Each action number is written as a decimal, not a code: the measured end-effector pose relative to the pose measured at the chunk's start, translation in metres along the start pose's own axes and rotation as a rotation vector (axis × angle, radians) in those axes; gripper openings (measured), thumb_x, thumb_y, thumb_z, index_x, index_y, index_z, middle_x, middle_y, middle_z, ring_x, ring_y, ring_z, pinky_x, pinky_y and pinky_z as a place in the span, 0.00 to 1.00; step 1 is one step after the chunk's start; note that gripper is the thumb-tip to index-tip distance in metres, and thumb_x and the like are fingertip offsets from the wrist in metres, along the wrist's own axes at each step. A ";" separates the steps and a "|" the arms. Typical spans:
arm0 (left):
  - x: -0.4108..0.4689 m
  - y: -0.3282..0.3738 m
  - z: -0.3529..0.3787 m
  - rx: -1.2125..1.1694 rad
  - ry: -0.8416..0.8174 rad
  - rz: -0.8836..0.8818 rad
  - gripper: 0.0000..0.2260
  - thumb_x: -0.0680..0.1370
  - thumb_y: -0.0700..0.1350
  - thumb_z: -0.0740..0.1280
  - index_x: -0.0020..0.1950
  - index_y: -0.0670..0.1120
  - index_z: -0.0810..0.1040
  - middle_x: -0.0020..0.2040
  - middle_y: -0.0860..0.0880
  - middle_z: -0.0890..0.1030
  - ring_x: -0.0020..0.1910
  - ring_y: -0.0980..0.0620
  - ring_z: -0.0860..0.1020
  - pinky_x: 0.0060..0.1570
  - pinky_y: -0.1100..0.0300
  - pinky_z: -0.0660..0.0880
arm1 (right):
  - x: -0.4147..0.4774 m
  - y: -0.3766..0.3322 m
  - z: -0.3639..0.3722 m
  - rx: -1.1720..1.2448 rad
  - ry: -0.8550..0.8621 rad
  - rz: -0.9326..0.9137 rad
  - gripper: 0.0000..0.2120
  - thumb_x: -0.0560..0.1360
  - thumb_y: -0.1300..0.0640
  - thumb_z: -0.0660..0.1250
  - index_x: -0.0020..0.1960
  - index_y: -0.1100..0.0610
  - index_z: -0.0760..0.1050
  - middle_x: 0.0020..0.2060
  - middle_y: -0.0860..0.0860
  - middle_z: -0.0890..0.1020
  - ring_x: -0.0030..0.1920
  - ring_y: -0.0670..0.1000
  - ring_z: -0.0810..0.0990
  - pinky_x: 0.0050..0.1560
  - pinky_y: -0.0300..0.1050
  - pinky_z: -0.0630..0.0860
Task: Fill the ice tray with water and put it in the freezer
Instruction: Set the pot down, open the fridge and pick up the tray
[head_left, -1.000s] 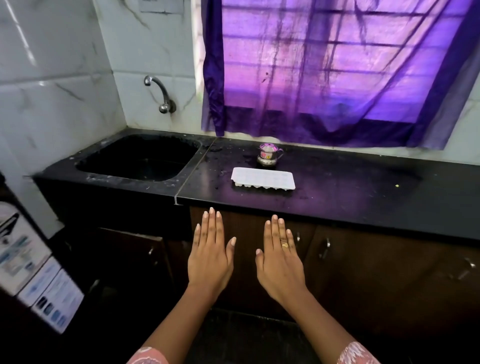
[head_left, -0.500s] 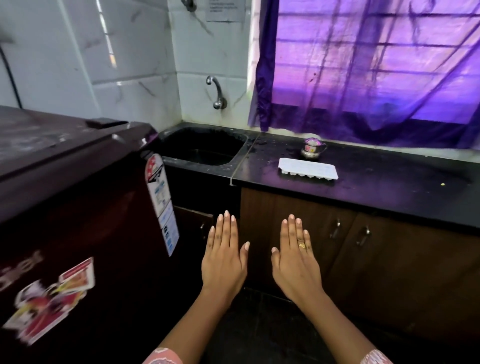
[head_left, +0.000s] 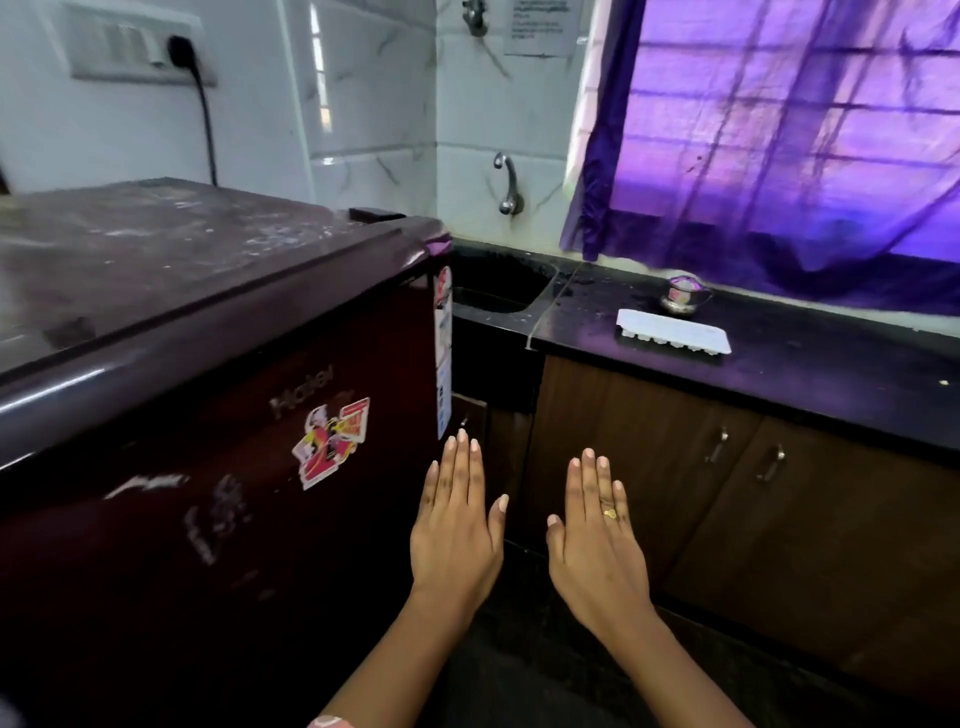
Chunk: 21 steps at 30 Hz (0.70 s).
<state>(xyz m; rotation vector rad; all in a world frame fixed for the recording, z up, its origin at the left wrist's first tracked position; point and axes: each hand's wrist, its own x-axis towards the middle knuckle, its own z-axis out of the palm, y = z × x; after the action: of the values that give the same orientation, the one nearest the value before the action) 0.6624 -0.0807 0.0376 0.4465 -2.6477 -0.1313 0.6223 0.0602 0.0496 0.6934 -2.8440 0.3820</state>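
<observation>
Two hands are hanging in the air in front of you, palms down and holding nothing. Your left hand (head_left: 455, 525) is floating just beside the front of the maroon fridge (head_left: 208, 415), its four fingers lying flat and close together with the thumb spread out to the side. Your right hand (head_left: 597, 540) is mirroring it, fingers straight and nearly together, thumb angled toward the other hand, and it is wearing a gold ring (head_left: 609, 514).

You are looking at the white ice tray (head_left: 672, 332), which is lying upside down on the black countertop (head_left: 779, 374), well apart from both hands. Just behind it a small steel cup (head_left: 683, 296) is standing upright near the purple curtain (head_left: 779, 145). You are seeing the dark sink (head_left: 498, 286) to the left of the tray, set into the same counter, with the wall tap (head_left: 509, 182) sticking out above it. Brown cabinet doors (head_left: 727, 493) are sitting closed under the counter, behind your right hand.
</observation>
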 end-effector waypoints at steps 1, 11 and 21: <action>-0.005 -0.004 -0.005 0.000 0.008 -0.017 0.29 0.81 0.55 0.40 0.72 0.38 0.62 0.73 0.41 0.63 0.72 0.47 0.61 0.70 0.56 0.47 | -0.003 -0.005 0.000 0.001 0.002 -0.019 0.34 0.68 0.45 0.30 0.71 0.59 0.33 0.72 0.53 0.35 0.73 0.50 0.33 0.70 0.44 0.33; -0.033 -0.032 -0.051 0.075 0.149 -0.207 0.28 0.80 0.55 0.45 0.73 0.37 0.59 0.74 0.40 0.59 0.74 0.47 0.57 0.71 0.55 0.44 | -0.013 -0.059 -0.018 0.091 -0.019 -0.251 0.33 0.69 0.46 0.31 0.70 0.58 0.31 0.71 0.51 0.33 0.72 0.49 0.31 0.70 0.43 0.32; -0.087 -0.035 -0.098 0.137 0.288 -0.327 0.28 0.80 0.53 0.49 0.75 0.39 0.54 0.76 0.42 0.53 0.76 0.48 0.48 0.73 0.57 0.39 | -0.042 -0.102 -0.043 0.213 0.009 -0.495 0.34 0.71 0.47 0.35 0.75 0.60 0.40 0.75 0.54 0.40 0.73 0.49 0.34 0.71 0.44 0.34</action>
<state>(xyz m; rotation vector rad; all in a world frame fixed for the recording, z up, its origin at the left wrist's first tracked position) 0.7901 -0.0868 0.0833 0.8742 -2.2923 0.0141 0.7125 0.0031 0.1005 1.3854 -2.5184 0.5995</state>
